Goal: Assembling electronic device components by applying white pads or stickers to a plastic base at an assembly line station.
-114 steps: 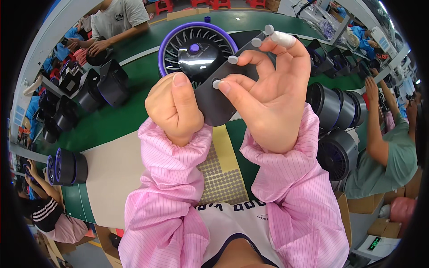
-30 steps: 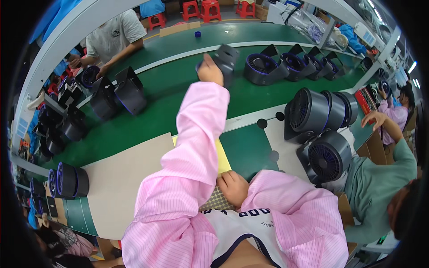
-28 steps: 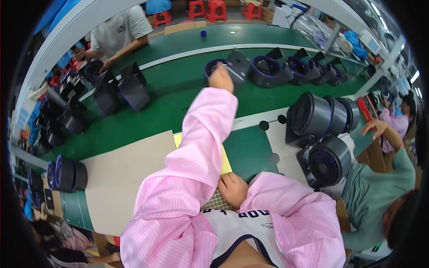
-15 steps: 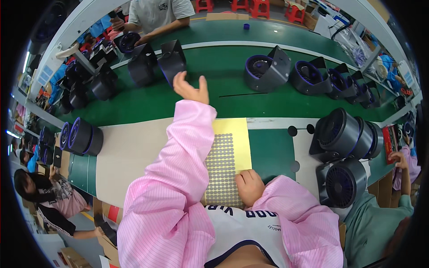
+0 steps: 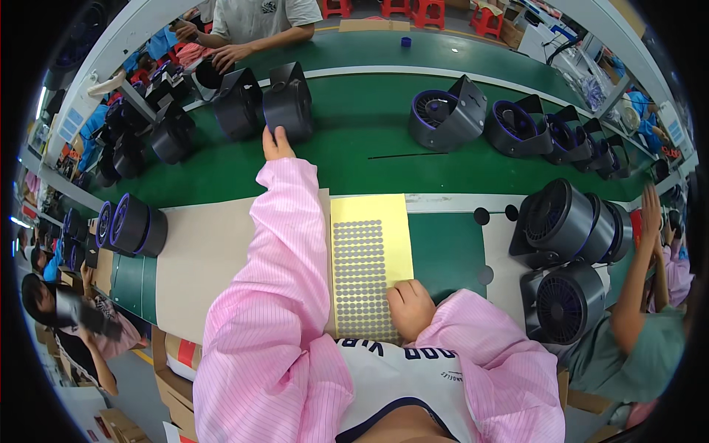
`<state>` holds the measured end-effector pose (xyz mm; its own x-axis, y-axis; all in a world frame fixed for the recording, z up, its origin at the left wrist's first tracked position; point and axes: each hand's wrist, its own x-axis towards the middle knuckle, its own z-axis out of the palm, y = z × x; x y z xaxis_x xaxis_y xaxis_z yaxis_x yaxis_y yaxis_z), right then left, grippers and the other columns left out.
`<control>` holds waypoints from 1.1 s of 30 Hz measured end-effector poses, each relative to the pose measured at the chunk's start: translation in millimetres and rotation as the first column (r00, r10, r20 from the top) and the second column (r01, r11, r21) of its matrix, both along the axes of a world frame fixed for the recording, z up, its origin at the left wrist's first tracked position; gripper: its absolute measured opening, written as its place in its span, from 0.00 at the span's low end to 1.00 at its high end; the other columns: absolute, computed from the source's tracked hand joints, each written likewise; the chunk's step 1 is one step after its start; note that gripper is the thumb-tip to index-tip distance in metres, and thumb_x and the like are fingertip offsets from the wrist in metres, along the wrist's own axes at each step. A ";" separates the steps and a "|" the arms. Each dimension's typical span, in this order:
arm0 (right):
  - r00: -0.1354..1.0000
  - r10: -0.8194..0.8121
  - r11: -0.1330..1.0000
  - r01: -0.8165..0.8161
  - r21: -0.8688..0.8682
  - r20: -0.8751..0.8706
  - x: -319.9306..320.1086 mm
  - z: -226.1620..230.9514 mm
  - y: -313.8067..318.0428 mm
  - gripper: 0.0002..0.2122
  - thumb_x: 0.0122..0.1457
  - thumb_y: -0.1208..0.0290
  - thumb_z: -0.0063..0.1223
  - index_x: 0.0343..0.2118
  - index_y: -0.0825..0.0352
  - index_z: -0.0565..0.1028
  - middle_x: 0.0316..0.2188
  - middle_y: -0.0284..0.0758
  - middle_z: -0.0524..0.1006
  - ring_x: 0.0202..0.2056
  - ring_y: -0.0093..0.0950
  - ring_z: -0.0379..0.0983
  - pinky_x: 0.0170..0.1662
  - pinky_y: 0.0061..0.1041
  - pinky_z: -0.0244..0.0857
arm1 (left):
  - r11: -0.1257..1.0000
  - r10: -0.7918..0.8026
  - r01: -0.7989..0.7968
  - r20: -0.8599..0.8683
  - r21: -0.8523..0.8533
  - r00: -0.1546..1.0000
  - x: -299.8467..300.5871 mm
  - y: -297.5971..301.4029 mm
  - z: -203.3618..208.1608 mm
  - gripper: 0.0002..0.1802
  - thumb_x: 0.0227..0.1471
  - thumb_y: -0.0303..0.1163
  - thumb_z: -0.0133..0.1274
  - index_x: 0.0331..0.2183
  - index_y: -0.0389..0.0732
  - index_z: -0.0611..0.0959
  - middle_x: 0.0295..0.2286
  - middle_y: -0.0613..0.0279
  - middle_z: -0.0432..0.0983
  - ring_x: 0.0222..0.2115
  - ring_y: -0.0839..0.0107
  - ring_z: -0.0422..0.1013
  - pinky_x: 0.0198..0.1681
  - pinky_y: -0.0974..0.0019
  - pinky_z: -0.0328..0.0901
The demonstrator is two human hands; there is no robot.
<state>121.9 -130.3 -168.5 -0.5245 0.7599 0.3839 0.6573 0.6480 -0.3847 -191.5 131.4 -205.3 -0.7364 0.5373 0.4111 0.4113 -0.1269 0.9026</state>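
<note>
My left hand reaches across onto the green belt. Its finger and thumb are at the lower left edge of a dark grey fan with a purple rim and a bracket, closed on that edge; the other fingers are hidden. Another such fan stands just left of it. In front of my chest lies a yellow sheet with rows of round grey stickers. My right hand rests on the sheet's right edge, fingers curled under, and whatever they hold is out of sight.
Brown cardboard covers the bench at left, with fans beyond it. More fans stand at right near black round discs. Further fans line the belt. Co-workers' hands work across the belt, and another person's raised hand is at right.
My left hand has moved left and forward from above the belt to the fan. My right hand stays put. The person at right has raised an arm.
</note>
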 end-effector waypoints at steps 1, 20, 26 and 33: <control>1.000 -0.002 1.000 0.002 0.002 0.000 0.7 -0.1 0.4 0.08 0.37 0.77 0.47 0.25 0.67 0.69 0.27 0.37 0.69 0.31 0.35 0.66 0.34 0.28 0.64 | 0.991 -0.041 0.027 0.108 0.128 0.993 -1.8 1.6 -0.3 0.23 0.52 0.41 0.45 0.46 0.36 0.69 0.41 0.54 0.69 0.41 0.65 0.65 0.47 0.67 0.57; 1.000 0.011 1.000 -0.011 0.001 0.014 1.5 -2.4 -0.1 0.07 0.39 0.76 0.46 0.26 0.66 0.69 0.27 0.36 0.69 0.32 0.34 0.66 0.35 0.28 0.63 | 0.966 -0.256 0.185 0.761 0.180 0.596 -32.0 29.0 1.7 0.20 0.52 0.35 0.45 0.44 0.34 0.69 0.39 0.56 0.69 0.39 0.66 0.65 0.45 0.67 0.59; 1.000 0.010 1.000 -0.010 0.001 -0.004 0.9 -1.2 2.2 0.07 0.37 0.78 0.47 0.24 0.67 0.69 0.27 0.37 0.69 0.31 0.35 0.66 0.34 0.29 0.63 | 0.995 -0.098 0.048 0.690 0.090 0.717 -17.7 -11.8 15.2 0.22 0.49 0.35 0.49 0.44 0.34 0.67 0.44 0.53 0.65 0.44 0.62 0.62 0.48 0.63 0.56; 1.000 0.002 1.000 -0.002 0.021 0.022 0.2 -2.3 0.5 0.08 0.38 0.76 0.46 0.25 0.66 0.70 0.26 0.35 0.69 0.31 0.33 0.66 0.34 0.28 0.64 | 0.832 0.419 -0.537 -0.472 -0.143 0.776 -45.5 0.3 50.1 0.47 0.24 0.46 0.66 0.46 0.38 0.63 0.44 0.51 0.61 0.47 0.55 0.58 0.50 0.57 0.55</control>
<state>122.2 -129.8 -170.8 -0.5343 0.7508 0.3882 0.6642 0.6570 -0.3566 -237.0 131.7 -155.2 -0.7228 0.2879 0.6282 0.6872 0.3957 0.6093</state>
